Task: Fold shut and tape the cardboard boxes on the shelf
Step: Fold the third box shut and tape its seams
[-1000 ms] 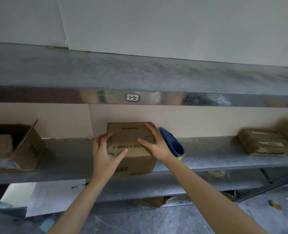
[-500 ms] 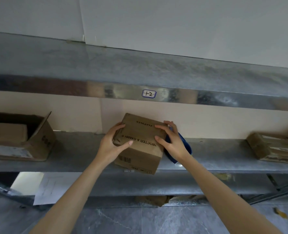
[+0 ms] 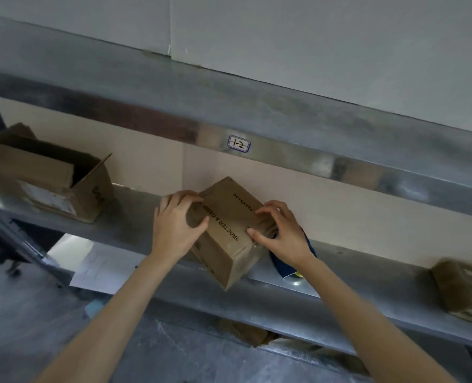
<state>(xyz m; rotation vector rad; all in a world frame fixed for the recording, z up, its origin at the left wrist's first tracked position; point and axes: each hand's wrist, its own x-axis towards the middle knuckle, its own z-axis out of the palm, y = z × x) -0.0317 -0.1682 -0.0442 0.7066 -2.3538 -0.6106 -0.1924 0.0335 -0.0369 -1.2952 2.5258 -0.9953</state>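
A small closed cardboard box (image 3: 230, 230) with black print sits skewed on the metal shelf (image 3: 129, 219), one corner jutting over the front edge. My left hand (image 3: 175, 225) grips its left side, fingers curled over the top edge and thumb on the top face. My right hand (image 3: 280, 234) grips its right side with fingers and thumb on the top. A blue tape dispenser (image 3: 287, 262) lies on the shelf just behind my right hand, mostly hidden by it.
A larger open cardboard box (image 3: 52, 178) stands at the shelf's left end, its flaps up. A blurred, flatter taped box (image 3: 464, 291) lies at the right end. An upper shelf (image 3: 257, 111) carries a label (image 3: 239, 144). Paper sheets (image 3: 91, 269) lie on a lower level.
Both hands have turned the small box clockwise, so it now sits at an angle with a corner over the shelf edge. The camera has tilted and shifted right.
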